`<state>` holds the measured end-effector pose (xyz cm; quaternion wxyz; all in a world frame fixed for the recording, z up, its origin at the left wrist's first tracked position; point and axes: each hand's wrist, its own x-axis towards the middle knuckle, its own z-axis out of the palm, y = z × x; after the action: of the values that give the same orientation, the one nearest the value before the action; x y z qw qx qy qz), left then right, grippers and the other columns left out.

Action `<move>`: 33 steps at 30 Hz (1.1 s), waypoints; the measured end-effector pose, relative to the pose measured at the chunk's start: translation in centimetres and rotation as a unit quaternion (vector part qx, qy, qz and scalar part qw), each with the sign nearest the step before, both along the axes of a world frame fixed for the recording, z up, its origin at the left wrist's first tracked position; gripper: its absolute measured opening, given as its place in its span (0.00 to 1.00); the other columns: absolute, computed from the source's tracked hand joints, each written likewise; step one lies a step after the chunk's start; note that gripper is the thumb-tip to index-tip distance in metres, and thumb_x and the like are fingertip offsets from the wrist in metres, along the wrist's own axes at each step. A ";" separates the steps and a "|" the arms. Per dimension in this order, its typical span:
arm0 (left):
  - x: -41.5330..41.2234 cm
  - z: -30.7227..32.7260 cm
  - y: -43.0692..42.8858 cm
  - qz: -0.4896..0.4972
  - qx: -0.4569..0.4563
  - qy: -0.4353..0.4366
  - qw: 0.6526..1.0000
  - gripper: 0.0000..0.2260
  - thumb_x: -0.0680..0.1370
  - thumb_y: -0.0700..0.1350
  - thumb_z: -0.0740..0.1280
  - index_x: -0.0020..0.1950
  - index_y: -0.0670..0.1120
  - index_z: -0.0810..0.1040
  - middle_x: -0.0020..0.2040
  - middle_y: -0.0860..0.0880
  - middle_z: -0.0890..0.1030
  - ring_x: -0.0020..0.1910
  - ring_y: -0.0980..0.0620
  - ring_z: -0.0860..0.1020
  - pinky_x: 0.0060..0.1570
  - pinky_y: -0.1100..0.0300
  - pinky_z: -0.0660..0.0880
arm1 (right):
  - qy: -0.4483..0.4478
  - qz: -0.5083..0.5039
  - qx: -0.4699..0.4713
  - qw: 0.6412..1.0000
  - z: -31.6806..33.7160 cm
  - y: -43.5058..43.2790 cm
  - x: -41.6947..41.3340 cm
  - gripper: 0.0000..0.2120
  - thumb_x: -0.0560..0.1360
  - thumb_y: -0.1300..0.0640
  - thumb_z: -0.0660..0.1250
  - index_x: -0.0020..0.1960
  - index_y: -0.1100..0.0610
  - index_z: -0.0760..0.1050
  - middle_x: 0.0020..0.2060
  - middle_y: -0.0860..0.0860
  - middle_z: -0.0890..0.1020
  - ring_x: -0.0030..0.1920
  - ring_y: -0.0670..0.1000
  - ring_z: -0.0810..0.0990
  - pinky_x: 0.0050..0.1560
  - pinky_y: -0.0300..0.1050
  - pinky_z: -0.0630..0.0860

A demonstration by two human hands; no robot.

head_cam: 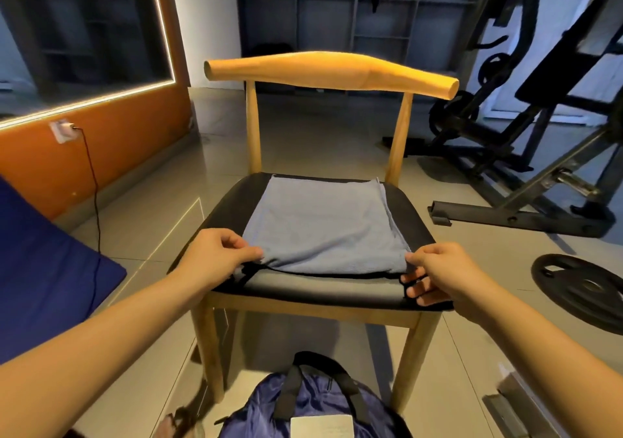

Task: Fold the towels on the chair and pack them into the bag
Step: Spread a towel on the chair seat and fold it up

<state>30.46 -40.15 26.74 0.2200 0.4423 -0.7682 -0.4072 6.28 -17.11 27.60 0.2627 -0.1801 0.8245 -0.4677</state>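
Note:
A light blue towel lies flat, folded over, on the black seat of a wooden chair. My left hand pinches the towel's near left corner between thumb and fingers. At the near right corner, my right hand pinches the towel's edge with thumb and forefinger, its other fingers curled below over the seat's front edge. A dark blue bag with black handles sits on the floor right in front of the chair, at the bottom of the view.
A black weight plate lies on the tiled floor to the right, with a black gym machine behind it. A blue mat and an orange wall with a plugged-in cable stand to the left.

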 end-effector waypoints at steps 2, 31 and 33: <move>-0.2 0.2 0.2 0.015 0.050 0.018 0.998 0.07 0.75 0.46 0.76 0.44 0.43 0.85 0.42 0.45 0.83 0.41 0.50 0.77 0.35 0.61 0.70 | -0.034 -0.019 -0.009 0.999 0.1 0.3 -0.1 0.07 0.82 0.59 0.66 0.51 0.62 0.80 0.40 0.61 0.86 0.32 0.56 0.83 0.32 0.46 0.81; -6.3 -0.3 -5.4 0.050 -0.045 -0.133 0.989 0.16 0.77 0.56 0.72 0.44 0.42 0.81 0.38 0.44 0.81 0.39 0.45 0.81 0.36 0.55 0.74 | -0.024 -0.046 0.019 0.998 -0.2 1.7 -0.9 0.03 0.77 0.68 0.70 0.51 0.66 0.80 0.37 0.64 0.83 0.31 0.56 0.82 0.35 0.48 0.84; -7.1 -0.4 -5.9 0.066 -0.043 -0.137 0.987 0.15 0.77 0.55 0.73 0.45 0.42 0.78 0.41 0.43 0.80 0.40 0.45 0.81 0.37 0.54 0.74 | -0.020 -0.042 0.021 0.999 -0.4 1.7 -0.9 0.03 0.77 0.68 0.70 0.50 0.66 0.80 0.37 0.64 0.83 0.30 0.56 0.82 0.34 0.48 0.84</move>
<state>23.37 -46.05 26.38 0.1581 0.5341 -0.7770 -0.2934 5.33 -15.40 27.24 0.2630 -0.1309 0.8355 -0.4643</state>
